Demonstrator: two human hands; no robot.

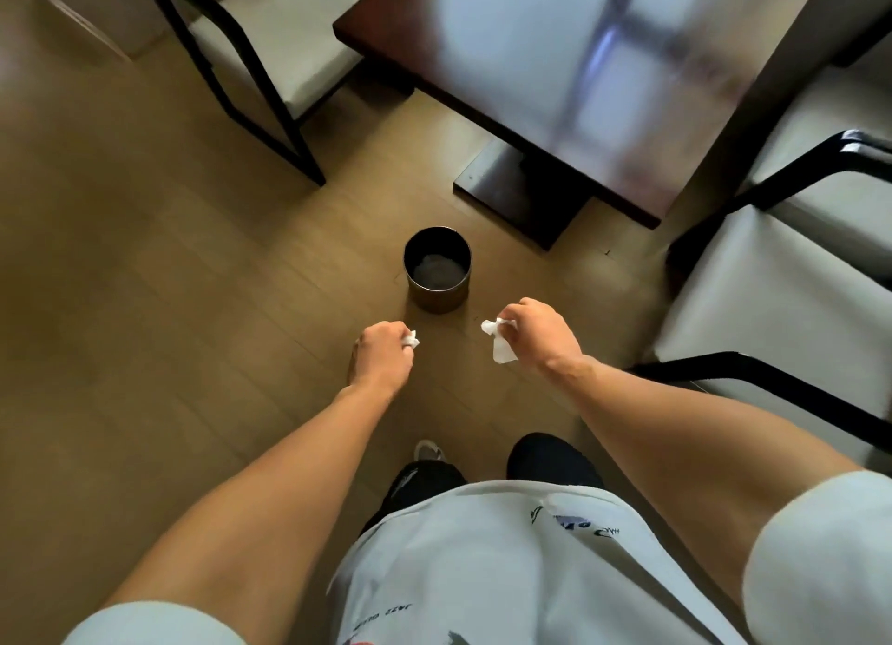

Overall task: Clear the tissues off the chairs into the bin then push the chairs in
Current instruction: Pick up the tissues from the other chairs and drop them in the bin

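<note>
Wood-look floor [145, 306], dark pedestal table [555, 65] up top w/ a glossy, reflective top. Person stands over it, both arms stretched fwd and down.

Left hand [383, 354]: fingers curled tight round a small crumpled tissue [411, 339], only a bit of white showing past the knuckles. Right hand [536, 333]: fingertips pinching a second tissue [497, 342], which hangs loose below the pinch, longer and less balled up.

Bin [438, 270]: small round dark can on the floor, upright, just ahead of and between the two hands. Inside looks dark w/ a greyish patch at the bottom; can't tell what that is. Both tissues are held near the bin's near side, not over its mouth, apart from the rim.

Chairs: one w/ pale seat and black frame at upper left [270, 41], another at right [796, 282], its seat beside the right forearm. Both stand out from the table.
</note>
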